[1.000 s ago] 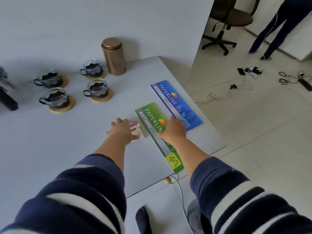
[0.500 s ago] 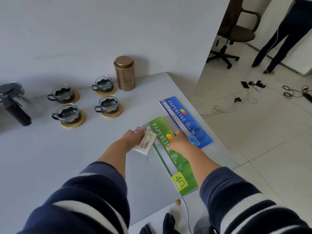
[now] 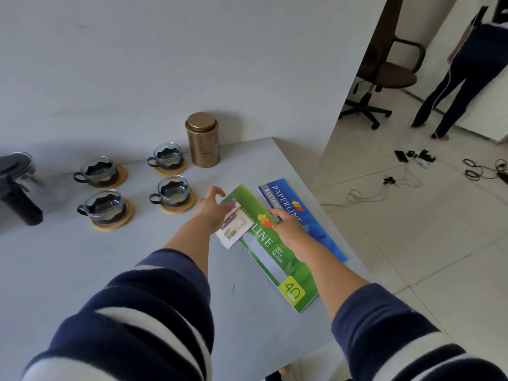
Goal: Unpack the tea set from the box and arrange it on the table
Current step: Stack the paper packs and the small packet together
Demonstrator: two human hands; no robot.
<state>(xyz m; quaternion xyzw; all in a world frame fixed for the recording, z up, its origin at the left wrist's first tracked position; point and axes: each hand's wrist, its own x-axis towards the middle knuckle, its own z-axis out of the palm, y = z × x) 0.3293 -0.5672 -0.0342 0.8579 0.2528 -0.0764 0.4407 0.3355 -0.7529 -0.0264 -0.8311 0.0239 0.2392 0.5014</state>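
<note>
Four glass cups (image 3: 170, 156) on coasters, tin (image 3: 203, 139) set out on bench (image 3: 82, 265); left hand (image 3: 213, 213) grips small packet (image 3: 233, 228), right hand (image 3: 288, 229) pinches green booklet (image 3: 270, 248). Arranging nrly done, apparently.

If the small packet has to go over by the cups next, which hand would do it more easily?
Probably the left hand. It already holds the packet and is on the side nearer the cups. The right hand rests on the green booklet, farther from them.
</note>
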